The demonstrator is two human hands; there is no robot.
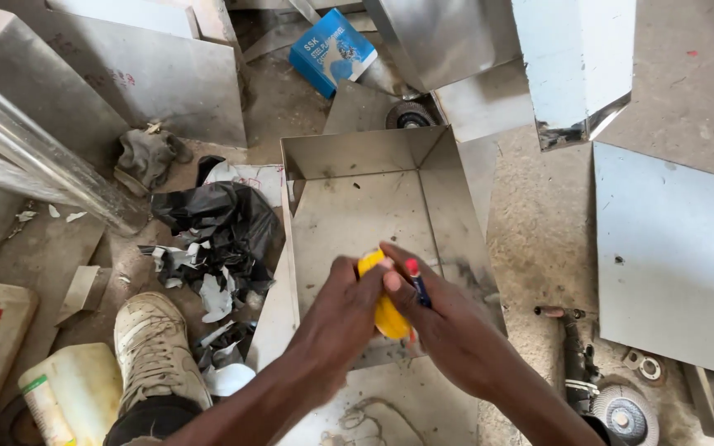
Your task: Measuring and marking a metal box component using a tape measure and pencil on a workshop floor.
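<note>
My left hand (336,318) and my right hand (444,318) meet over an open sheet-metal tray (448,206). Both grip a yellow rounded object (386,314), likely a tape measure, pressed between them. My right hand also pinches a blue pen with a red cap (416,281) between its fingers. The yellow object is mostly covered by my fingers. The tray has three folded walls and lies on the concrete floor just in front of me.
A black plastic bag with paper scraps (221,223) lies left of the tray, beside my shoe (152,347). An angle grinder (601,380) lies at lower right. Steel sheets (675,248) surround the spot, with a blue box (332,49) behind and a plastic jug (72,392) at lower left.
</note>
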